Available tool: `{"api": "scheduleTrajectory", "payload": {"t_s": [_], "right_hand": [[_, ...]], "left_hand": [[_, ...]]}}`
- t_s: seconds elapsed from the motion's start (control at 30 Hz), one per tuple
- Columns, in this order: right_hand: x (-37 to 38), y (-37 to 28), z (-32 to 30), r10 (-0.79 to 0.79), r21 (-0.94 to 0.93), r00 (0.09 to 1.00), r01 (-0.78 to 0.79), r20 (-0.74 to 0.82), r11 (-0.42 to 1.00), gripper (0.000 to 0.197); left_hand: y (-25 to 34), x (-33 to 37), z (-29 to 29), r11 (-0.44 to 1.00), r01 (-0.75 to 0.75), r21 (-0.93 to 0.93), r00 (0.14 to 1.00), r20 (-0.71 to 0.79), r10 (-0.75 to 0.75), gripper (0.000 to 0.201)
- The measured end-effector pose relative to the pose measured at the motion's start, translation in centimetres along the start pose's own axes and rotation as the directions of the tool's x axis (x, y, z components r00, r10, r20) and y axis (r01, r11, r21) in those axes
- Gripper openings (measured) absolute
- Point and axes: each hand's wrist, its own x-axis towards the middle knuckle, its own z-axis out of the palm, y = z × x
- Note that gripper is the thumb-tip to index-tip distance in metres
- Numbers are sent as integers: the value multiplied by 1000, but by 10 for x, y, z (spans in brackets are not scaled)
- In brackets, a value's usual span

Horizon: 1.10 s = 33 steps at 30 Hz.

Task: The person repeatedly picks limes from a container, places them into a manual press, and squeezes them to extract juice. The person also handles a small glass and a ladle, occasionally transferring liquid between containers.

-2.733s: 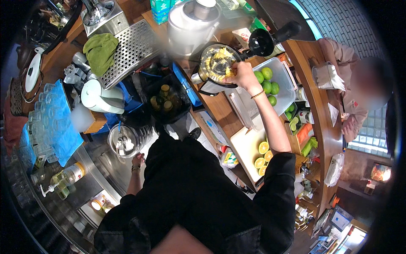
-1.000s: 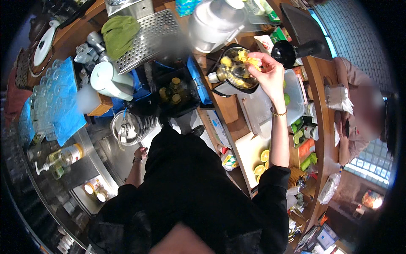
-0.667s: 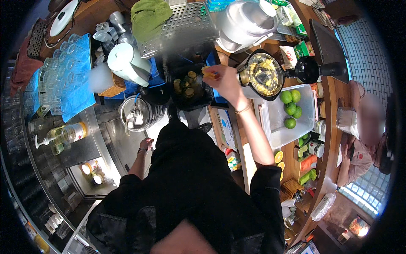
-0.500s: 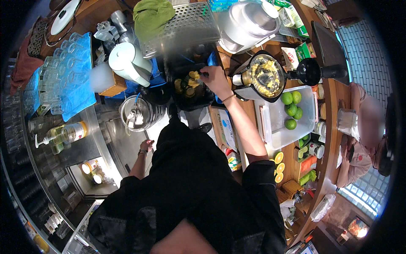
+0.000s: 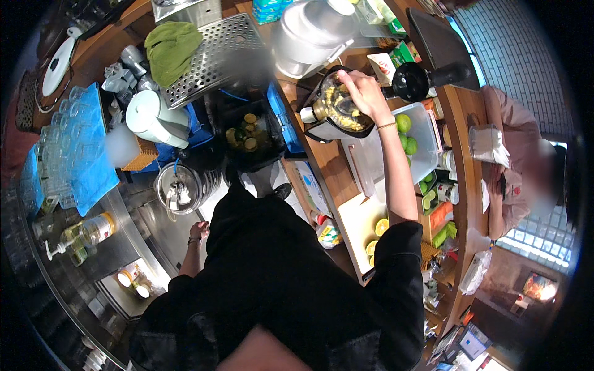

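Note:
My right hand (image 5: 364, 96) reaches over the clear bowl of a citrus juicer (image 5: 339, 106), its fingers apart above the rim. Nothing shows in its grasp, though the fingertips are partly hidden. Yellow pulp (image 5: 337, 99) clings inside the bowl, and the juicer's black press cup (image 5: 411, 81) is swung out to the right. Left of the juicer, a black-lined bin (image 5: 272, 142) holds several squeezed citrus halves (image 5: 250, 130). My left hand (image 5: 198, 231) hangs low at my side, fingers curled in with nothing visible in them, near a steel keg-like container (image 5: 175, 188).
Green limes (image 5: 403, 123) fill part of a clear tub (image 5: 424, 157). Cut orange halves (image 5: 381, 227) lie on a pale board (image 5: 354, 226). A white appliance (image 5: 312, 37), a perforated steel tray (image 5: 223, 55) and a white pitcher (image 5: 148, 117) stand ahead. Another person (image 5: 516, 154) is across the counter.
My right hand has moved right, from above the bin to over the juicer bowl. My left hand still hangs at my side. The view has shifted, so the counter appears farther left.

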Motion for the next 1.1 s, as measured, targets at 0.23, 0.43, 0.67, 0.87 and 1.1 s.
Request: {"api": "scheduleTrajectory", "payload": {"t_s": [0.23,0.43,0.67,0.87,1.1], "right_hand": [[-50,-6,-8,276,-59,961,-275,5,960,81],[-83,-10,16,153,-333,987,-162,-53,929,65],[-73,-10,2,321,-298,939,-274,122,914,41],[-59,-1,2,334,-353,925,-255,181,900,36],[-62,25,-2,233,-294,960,-179,158,939,24]], "left_hand": [[-16,29,0,964,33,-265,999,26,-27,27],[-11,22,8,975,40,-218,998,57,-28,25],[-12,20,12,978,44,-205,997,77,-28,24],[-9,29,5,967,48,-250,997,73,-31,22],[-11,28,10,956,65,-288,995,90,-40,20]]}}
